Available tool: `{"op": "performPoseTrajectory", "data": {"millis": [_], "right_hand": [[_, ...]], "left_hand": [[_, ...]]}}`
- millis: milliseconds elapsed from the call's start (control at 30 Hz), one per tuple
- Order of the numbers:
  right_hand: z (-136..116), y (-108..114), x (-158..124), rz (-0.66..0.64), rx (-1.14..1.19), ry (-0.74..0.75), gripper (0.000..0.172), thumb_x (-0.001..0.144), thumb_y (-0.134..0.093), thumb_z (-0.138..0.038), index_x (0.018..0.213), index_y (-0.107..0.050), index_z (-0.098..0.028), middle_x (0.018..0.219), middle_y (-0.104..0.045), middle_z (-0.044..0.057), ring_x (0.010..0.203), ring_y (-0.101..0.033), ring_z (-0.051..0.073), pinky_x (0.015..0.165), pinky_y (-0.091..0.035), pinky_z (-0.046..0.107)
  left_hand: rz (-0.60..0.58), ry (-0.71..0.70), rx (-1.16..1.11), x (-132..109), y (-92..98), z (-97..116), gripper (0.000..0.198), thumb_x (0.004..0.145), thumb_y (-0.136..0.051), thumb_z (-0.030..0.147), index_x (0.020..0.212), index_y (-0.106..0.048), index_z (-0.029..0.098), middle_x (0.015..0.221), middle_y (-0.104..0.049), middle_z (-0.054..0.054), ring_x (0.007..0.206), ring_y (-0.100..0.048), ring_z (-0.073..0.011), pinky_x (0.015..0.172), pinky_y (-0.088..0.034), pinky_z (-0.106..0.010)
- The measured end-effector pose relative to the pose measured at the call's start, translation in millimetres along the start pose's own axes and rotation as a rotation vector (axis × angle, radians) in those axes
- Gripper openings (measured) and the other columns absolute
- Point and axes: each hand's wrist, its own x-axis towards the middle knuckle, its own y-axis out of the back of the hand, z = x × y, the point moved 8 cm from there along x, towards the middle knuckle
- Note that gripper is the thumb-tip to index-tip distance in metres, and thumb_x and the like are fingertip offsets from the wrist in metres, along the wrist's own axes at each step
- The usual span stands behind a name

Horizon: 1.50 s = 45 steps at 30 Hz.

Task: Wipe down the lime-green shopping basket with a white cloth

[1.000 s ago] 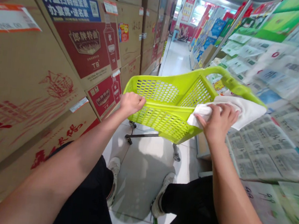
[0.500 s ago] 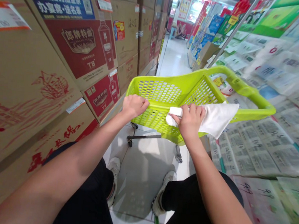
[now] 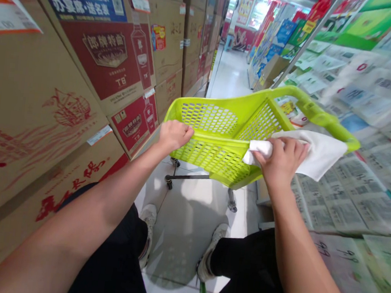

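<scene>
A lime-green plastic shopping cart (image 3: 211,159) stands sideways before me, its handle pointing right. My left hand (image 3: 176,135) is closed around the near rim at the cart's left end. Further right on that same rim, my right hand (image 3: 282,161) is closed on a white cloth (image 3: 322,156). The cloth is folded over the rim, and one loose end spreads to the right beside the handle (image 3: 323,117). No goods show in the part of the basket that I can see.
Stacked cardboard cartons (image 3: 103,59) wall the left side. Packs of tissue paper (image 3: 351,175) are piled on the right. A tiled aisle floor (image 3: 230,74) runs ahead to a blue stool (image 3: 229,42). My shoes (image 3: 148,229) stand behind the cart's wheels.
My right hand has slid to the right along the near rim with the white cloth, toward the handle. My left hand keeps its hold, and the cart has barely moved.
</scene>
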Motion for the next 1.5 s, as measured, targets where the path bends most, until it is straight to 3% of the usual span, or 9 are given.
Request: {"op": "performPoseTrajectory", "data": {"millis": [300, 433, 567, 733, 933, 1033, 1167, 1300, 1500], "right_hand": [[-77.1, -28.0, 5.0, -0.089, 0.016, 0.022, 0.043, 0.1, -0.06, -0.055, 0.117, -0.07, -0.017, 0.11, -0.062, 0.015, 0.111, -0.05, 0.036, 0.115, -0.035, 0.06], [-88.2, -32.0, 5.8, -0.135, 0.022, 0.058, 0.037, 0.103, -0.057, -0.049, 0.118, -0.071, -0.018, 0.11, -0.063, 0.014, 0.111, -0.05, 0.034, 0.117, -0.034, 0.054], [-68.6, -27.8, 6.5, -0.146, 0.016, 0.119, 0.036, 0.104, -0.056, -0.05, 0.118, -0.071, -0.021, 0.11, -0.066, 0.013, 0.111, -0.052, 0.034, 0.114, -0.034, 0.051], [-9.3, -14.7, 10.4, -0.09, 0.018, 0.089, 0.039, 0.101, -0.055, -0.052, 0.117, -0.073, -0.022, 0.112, -0.068, 0.012, 0.113, -0.053, 0.034, 0.114, -0.033, 0.053], [64.2, 8.4, 14.9, 0.174, 0.114, -0.066, 0.047, 0.1, -0.044, -0.053, 0.108, -0.077, -0.022, 0.119, -0.072, 0.02, 0.121, -0.057, 0.039, 0.121, -0.025, 0.062], [56.7, 10.3, 11.7, 0.186, 0.121, -0.093, 0.048, 0.102, -0.039, -0.049, 0.11, -0.078, -0.021, 0.12, -0.074, 0.018, 0.126, -0.055, 0.039, 0.124, -0.02, 0.065], [-1.6, 1.2, 2.8, 0.037, 0.076, -0.002, 0.044, 0.105, -0.043, -0.043, 0.124, -0.076, -0.022, 0.123, -0.074, 0.014, 0.13, -0.051, 0.036, 0.127, -0.021, 0.064], [-49.1, -12.0, -10.0, -0.113, 0.061, 0.193, 0.055, 0.103, -0.054, -0.035, 0.156, -0.058, -0.023, 0.152, -0.062, 0.015, 0.147, -0.043, 0.035, 0.129, -0.023, 0.061], [16.0, -4.8, -7.9, -0.062, -0.042, 0.033, 0.065, 0.1, -0.063, -0.048, 0.159, -0.052, -0.025, 0.171, -0.04, 0.024, 0.158, -0.031, 0.043, 0.124, -0.016, 0.073]], "left_hand": [[-0.002, 0.008, 0.022, -4.1, 0.7, 4.5, 0.063, 0.102, -0.033, 0.052, 0.106, -0.088, 0.021, 0.104, -0.082, -0.017, 0.099, -0.075, -0.0372, 0.072, -0.043, -0.039], [-0.011, -0.003, 0.041, -1.9, -0.4, 1.0, 0.065, 0.102, -0.031, 0.05, 0.109, -0.087, 0.019, 0.107, -0.082, -0.019, 0.1, -0.074, -0.0375, 0.072, -0.043, -0.04], [-0.03, 0.012, 0.05, 0.3, -0.9, -6.8, 0.068, 0.102, -0.028, 0.05, 0.113, -0.087, 0.018, 0.111, -0.081, -0.02, 0.102, -0.073, -0.0379, 0.073, -0.043, -0.039], [-0.033, 0.034, 0.048, 1.9, -1.6, -13.6, 0.068, 0.102, -0.029, 0.05, 0.113, -0.087, 0.016, 0.111, -0.081, -0.021, 0.102, -0.073, -0.0366, 0.073, -0.043, -0.039], [0.01, -0.009, 0.014, 5.6, -0.1, -13.5, 0.063, 0.1, -0.034, 0.049, 0.11, -0.088, 0.017, 0.105, -0.082, -0.019, 0.098, -0.075, -0.0361, 0.069, -0.04, -0.04], [0.011, 0.013, 0.01, 6.3, 0.2, -13.0, 0.063, 0.1, -0.035, 0.048, 0.11, -0.088, 0.016, 0.105, -0.082, -0.021, 0.097, -0.075, -0.0367, 0.069, -0.04, -0.04], [0.006, 0.061, 0.025, 5.0, 1.2, -11.2, 0.063, 0.1, -0.034, 0.047, 0.111, -0.087, 0.015, 0.107, -0.081, -0.022, 0.099, -0.075, -0.038, 0.069, -0.04, -0.039], [0.005, 0.049, 0.05, 3.9, 2.6, -9.7, 0.066, 0.101, -0.031, 0.047, 0.111, -0.087, 0.016, 0.107, -0.081, -0.022, 0.099, -0.075, -0.0372, 0.069, -0.04, -0.038], [0.0, 0.021, 0.044, 6.3, 0.3, -12.4, 0.066, 0.101, -0.031, 0.048, 0.11, -0.088, 0.015, 0.105, -0.081, -0.021, 0.097, -0.075, -0.0355, 0.07, -0.041, -0.039]]}}
